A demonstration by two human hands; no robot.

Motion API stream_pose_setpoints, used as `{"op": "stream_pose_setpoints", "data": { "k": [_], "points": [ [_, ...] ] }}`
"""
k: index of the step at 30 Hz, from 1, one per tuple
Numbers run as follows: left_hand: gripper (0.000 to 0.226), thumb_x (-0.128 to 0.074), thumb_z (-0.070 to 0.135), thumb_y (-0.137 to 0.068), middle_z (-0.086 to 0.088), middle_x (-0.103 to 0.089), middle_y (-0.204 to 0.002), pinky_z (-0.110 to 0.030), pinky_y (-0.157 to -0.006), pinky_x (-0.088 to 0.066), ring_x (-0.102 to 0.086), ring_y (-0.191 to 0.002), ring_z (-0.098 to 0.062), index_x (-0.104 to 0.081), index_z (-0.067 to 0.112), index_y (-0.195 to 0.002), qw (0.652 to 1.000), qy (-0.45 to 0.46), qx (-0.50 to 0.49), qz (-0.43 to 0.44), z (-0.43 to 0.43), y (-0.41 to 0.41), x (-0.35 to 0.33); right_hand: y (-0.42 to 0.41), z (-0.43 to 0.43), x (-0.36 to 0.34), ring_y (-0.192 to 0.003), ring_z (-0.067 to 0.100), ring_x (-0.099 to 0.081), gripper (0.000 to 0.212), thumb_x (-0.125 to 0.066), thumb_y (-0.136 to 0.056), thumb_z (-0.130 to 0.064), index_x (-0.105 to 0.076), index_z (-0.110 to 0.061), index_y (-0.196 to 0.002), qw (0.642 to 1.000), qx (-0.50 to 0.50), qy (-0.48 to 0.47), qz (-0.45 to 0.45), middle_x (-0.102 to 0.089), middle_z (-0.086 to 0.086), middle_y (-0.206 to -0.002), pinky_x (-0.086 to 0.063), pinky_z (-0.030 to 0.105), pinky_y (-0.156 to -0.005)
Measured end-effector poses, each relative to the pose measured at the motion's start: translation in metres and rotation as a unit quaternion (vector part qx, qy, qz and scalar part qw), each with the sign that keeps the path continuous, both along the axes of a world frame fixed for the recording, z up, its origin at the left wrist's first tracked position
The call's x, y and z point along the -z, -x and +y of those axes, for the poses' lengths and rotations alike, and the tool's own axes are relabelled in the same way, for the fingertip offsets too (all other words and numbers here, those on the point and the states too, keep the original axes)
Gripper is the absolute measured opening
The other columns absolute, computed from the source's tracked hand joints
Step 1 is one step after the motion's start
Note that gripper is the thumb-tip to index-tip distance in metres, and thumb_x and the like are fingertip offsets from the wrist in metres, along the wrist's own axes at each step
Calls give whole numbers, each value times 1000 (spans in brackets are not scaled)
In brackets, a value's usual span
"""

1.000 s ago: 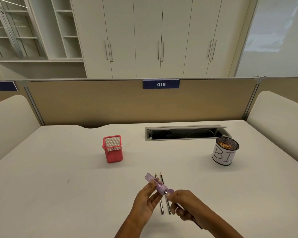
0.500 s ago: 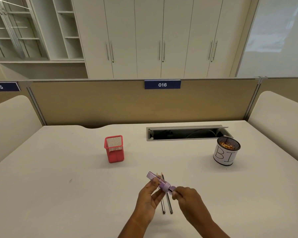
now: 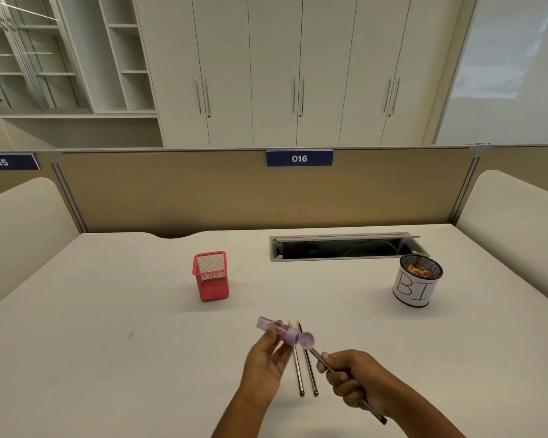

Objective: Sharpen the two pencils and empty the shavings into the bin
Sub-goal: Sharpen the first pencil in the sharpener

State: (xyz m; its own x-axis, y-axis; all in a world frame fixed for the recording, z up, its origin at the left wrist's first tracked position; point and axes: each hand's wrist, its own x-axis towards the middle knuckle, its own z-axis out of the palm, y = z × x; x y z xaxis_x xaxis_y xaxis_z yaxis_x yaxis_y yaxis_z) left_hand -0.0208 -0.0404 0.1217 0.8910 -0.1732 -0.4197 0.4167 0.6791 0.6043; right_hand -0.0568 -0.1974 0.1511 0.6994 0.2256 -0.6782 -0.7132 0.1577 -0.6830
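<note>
My left hand (image 3: 266, 363) holds a purple tube-shaped pencil sharpener (image 3: 282, 331) above the desk. My right hand (image 3: 351, 376) grips a dark pencil (image 3: 318, 358) whose tip sits just outside the sharpener's round end. Two more pencils (image 3: 304, 371) lie side by side on the white desk (image 3: 108, 343) below my hands, tips pointing away from me. A round mesh bin (image 3: 416, 281) with a white paper label and orange shavings inside stands at the right.
A red mesh pencil holder (image 3: 211, 276) stands left of centre. An open cable tray (image 3: 342, 248) is set into the desk at the back. A tan partition (image 3: 203, 191) closes the far edge.
My right hand has drawn the pencil back out of the sharpener, so its tip now shows beside the round end. The hand sits lower and further right.
</note>
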Motion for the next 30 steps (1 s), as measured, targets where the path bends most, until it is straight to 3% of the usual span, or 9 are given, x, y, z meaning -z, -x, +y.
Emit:
{"op": "stream_pose_setpoints", "data": {
  "k": [7, 12, 17, 20, 23, 26, 30],
  "points": [
    [21, -43, 14, -96, -10, -72, -60, -26, -50, -56, -70, -52, -16, -58, 1, -87, 994, 65, -73, 45, 23, -7, 9, 14, -8, -3, -34, 5, -25, 31, -39, -96, -16, -58, -7, -73, 991, -11, 83, -106, -39, -4, -44, -19, 14, -35],
    [21, -43, 14, -96, -12, -71, -60, -26, -46, -57, -70, -51, -17, -57, -1, -90, 991, 91, -75, 66, 23, -1, 19, 19, -3, -1, -35, 4, -37, 25, -48, -93, -7, -69, -8, -79, 955, 20, 193, -223, -50, -3, -49, -24, 13, -39],
    [21, -44, 13, -95, -13, -71, -59, -26, -45, -57, -70, -51, -17, -57, -2, -89, 989, 99, -83, 73, 21, 2, 22, 26, 1, 1, -58, 8, -47, 22, -49, -81, -18, -69, -24, -86, 893, 26, 321, -314, -60, -10, -64, -37, 10, -52],
    [21, -44, 13, -95, -13, -71, -58, -27, -45, -56, -69, -49, -17, -57, -2, -87, 988, 102, -85, 77, 19, 3, 21, 31, 1, 0, -69, 8, -53, 30, -49, -89, -6, -60, -33, -90, 855, 15, 373, -361, -62, -5, -85, -41, 7, -60],
    [22, -44, 13, -95, -14, -71, -58, -27, -45, -56, -69, -50, -18, -57, -2, -87, 987, 108, -86, 77, 19, 3, 20, 32, 0, 4, -89, 2, -52, 37, -50, -89, -7, -55, -43, -84, 811, 7, 411, -416, -59, -3, -86, -42, 8, -65],
    [21, -44, 13, -95, -13, -71, -59, -27, -45, -57, -69, -50, -17, -57, -1, -87, 988, 106, -86, 76, 18, 3, 21, 29, -2, 14, -92, 0, -49, 32, -46, -79, -18, -68, -28, -99, 761, 19, 454, -462, -56, -8, -80, -42, 8, -66],
    [21, -45, 14, -95, -13, -71, -59, -28, -45, -56, -70, -50, -18, -58, -2, -88, 988, 104, -83, 79, 17, 2, 24, 24, -5, 24, -89, -10, -50, 27, -57, -82, -7, -70, -17, -104, 720, 45, 484, -495, -51, -16, -80, -41, 2, -67]
  ]
}}
